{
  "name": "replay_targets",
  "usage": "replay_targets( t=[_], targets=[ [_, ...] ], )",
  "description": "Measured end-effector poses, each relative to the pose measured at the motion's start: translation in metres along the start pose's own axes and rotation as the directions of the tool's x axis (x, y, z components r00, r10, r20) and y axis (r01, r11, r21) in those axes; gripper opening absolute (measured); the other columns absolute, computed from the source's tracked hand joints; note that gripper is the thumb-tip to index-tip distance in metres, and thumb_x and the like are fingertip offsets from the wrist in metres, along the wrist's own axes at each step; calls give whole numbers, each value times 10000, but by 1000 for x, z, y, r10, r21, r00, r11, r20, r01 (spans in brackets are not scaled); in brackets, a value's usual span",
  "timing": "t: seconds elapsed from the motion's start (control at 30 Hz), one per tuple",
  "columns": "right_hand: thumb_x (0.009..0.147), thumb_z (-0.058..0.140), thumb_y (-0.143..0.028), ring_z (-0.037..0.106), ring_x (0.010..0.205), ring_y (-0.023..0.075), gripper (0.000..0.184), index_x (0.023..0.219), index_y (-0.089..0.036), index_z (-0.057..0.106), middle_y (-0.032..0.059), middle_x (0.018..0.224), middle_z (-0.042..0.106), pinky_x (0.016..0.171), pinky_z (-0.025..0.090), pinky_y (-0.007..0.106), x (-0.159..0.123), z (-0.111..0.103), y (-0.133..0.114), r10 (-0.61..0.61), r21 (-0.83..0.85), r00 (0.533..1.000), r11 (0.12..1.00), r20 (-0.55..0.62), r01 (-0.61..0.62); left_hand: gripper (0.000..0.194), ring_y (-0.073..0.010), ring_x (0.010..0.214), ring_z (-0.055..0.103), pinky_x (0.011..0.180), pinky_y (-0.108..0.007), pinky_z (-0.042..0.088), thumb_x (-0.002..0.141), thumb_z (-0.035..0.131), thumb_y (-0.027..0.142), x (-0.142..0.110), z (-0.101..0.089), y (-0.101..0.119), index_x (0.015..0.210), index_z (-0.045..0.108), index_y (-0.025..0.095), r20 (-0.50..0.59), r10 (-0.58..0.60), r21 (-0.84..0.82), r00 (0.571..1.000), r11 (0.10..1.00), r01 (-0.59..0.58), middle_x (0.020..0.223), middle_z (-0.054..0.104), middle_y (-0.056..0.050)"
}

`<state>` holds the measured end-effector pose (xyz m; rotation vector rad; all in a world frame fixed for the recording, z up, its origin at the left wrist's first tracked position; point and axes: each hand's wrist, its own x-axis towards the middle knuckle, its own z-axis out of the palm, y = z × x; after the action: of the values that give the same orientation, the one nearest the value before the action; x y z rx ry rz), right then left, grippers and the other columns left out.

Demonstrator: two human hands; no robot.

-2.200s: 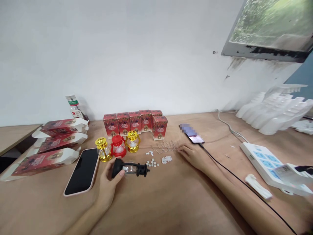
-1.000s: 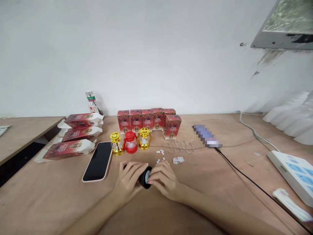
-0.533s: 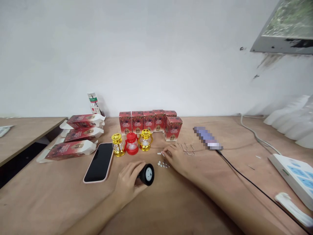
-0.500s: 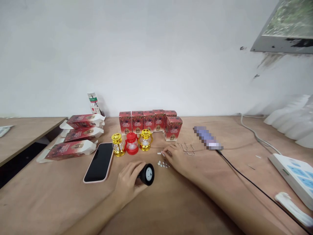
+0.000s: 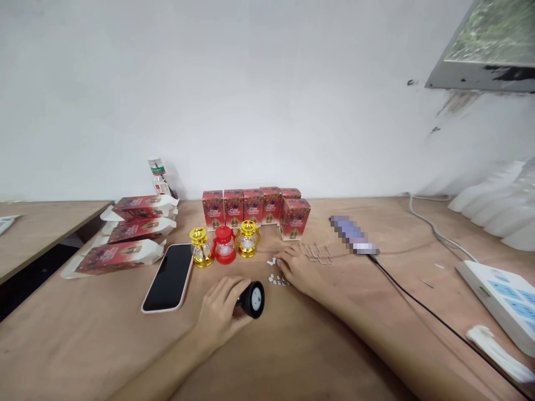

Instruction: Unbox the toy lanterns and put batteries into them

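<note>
Your left hand [image 5: 218, 307] has its grip around the black lantern [image 5: 254, 299], tipped over the counter [image 5: 267, 362], base facing right. Right hand [image 5: 296, 269]: beside small white pieces [image 5: 272, 261], farther off; can't tell if it's pinching any.

Lantern [image 5: 247, 293] is blk w/ wht disc [image 5: 257, 299], boxes [image 5: 295, 219] mostly red, patterned.

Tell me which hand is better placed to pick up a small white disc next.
Right, most likely. The right hand is low beside the small white discs, though whether it pinches anything is unclear; the left hand is wrapped around the black lantern.
</note>
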<state>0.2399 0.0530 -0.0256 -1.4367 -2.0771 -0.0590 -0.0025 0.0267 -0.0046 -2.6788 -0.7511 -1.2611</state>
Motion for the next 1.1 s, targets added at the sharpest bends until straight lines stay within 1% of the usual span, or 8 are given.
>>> replay_targets(
  t=[0.2, 0.37, 0.63, 0.73, 0.8, 0.9, 0.97, 1.1],
  targets=[
    [823, 439, -31, 576, 889, 226, 260, 899, -154, 655, 89, 890, 661, 811, 489, 376, -1, -2, -1, -57, -22, 996, 998, 69, 59, 315, -203, 829, 660, 678, -293, 539, 870, 511, 359, 1, 0, 0, 1120, 510, 168, -14, 21, 22, 1000, 1000, -21, 927, 673, -102],
    [835, 412, -32, 570, 913, 237, 282, 964, -149, 634, 103, 928, 656, 801, 490, 379, -2, -8, -5, -69, -33, 995, 997, 72, 72, 323, -205, 831, 658, 679, -300, 544, 879, 499, 383, 2, 0, 0, 1107, 510, 154, -19, 26, 23, 999, 999, -25, 927, 672, -109],
    [802, 447, -12, 519, 903, 255, 305, 1005, -148, 628, 101, 931, 631, 790, 480, 393, -7, -1, -18, -138, -140, 989, 982, -49, 130, 319, -206, 825, 655, 673, -302, 542, 883, 491, 376, 0, 1, 0, 1104, 510, 148, -10, 30, 23, 1000, 999, -30, 928, 671, -112],
    [762, 484, 0, 503, 900, 268, 273, 910, -160, 648, 108, 957, 615, 780, 476, 411, -8, 1, -19, -130, -186, 990, 976, -59, 117, 311, -204, 828, 654, 677, -300, 542, 882, 493, 370, 1, 0, 0, 1104, 512, 152, -7, 24, 22, 1000, 999, -24, 926, 671, -107],
    [784, 483, -25, 502, 905, 271, 224, 867, -160, 641, 119, 964, 600, 771, 472, 419, -9, 0, -22, -126, -175, 984, 979, -126, 103, 313, -204, 831, 653, 680, -300, 541, 880, 500, 368, 1, 0, 0, 1107, 512, 153, -3, 21, 20, 1000, 1000, -21, 928, 671, -106],
    [851, 477, -87, 521, 899, 241, 160, 909, -159, 608, 117, 958, 583, 762, 466, 393, -14, -7, -33, -150, -60, 943, 989, -297, 138, 314, -206, 830, 652, 680, -304, 541, 881, 500, 367, 0, 0, 0, 1106, 512, 149, -4, 30, 25, 1000, 999, -30, 925, 671, -108],
    [866, 489, -97, 538, 857, 201, 133, 926, -165, 586, 96, 930, 580, 739, 463, 351, -19, -12, -44, -197, 37, 897, 973, -396, 229, 305, -205, 829, 652, 679, -302, 540, 885, 493, 361, 0, 1, 0, 1105, 510, 150, -8, 36, 34, 999, 999, -36, 924, 671, -107],
    [860, 507, -96, 532, 789, 165, 120, 907, -178, 580, 62, 860, 582, 699, 449, 315, -28, -15, -66, -312, 126, 831, 904, -460, 409, 285, -198, 812, 651, 670, -295, 537, 894, 478, 356, 3, 0, 2, 1086, 509, 149, -6, 53, 53, 999, 997, -52, 913, 672, -103]
  ],
)
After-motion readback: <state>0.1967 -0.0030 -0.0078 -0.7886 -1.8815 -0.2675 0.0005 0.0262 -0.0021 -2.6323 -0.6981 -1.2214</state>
